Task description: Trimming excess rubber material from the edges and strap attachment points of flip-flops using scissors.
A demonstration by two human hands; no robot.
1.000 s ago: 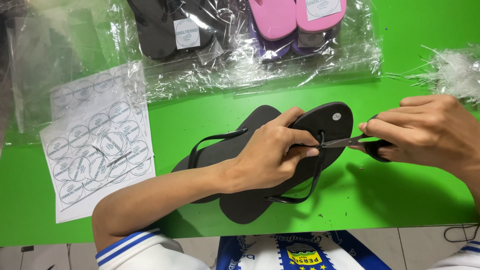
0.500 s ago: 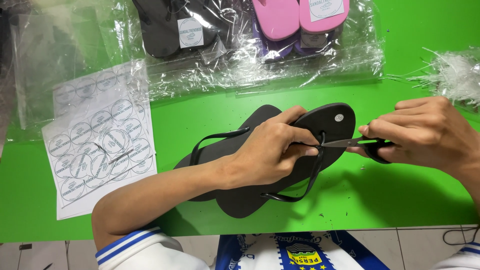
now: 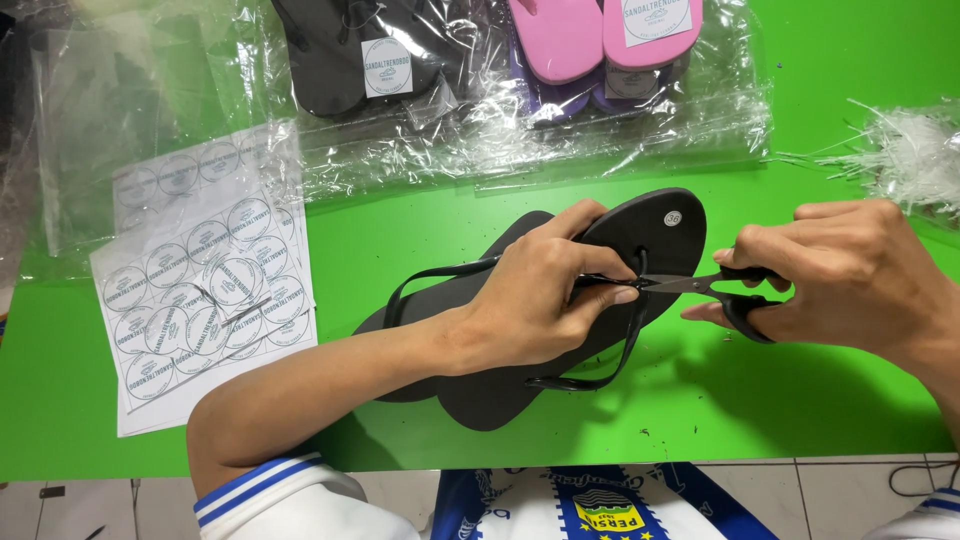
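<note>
We're at a small packing workshop: bagged flip-flops (image 3: 560,60), round sticker sheets (image 3: 205,290), a green table (image 3: 800,420).

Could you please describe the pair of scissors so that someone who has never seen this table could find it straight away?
On the bright green table, look right of centre, where a pair of black rubber flip-flop sandals lies stacked. The small black-handled metal scissors are in the right hand, blades pointing left at the toe strap that the left hand pinches. They are the only metal tool there.

The left hand (image 3: 540,300) hides the scissors' (image 3: 700,285) blade tips.
</note>
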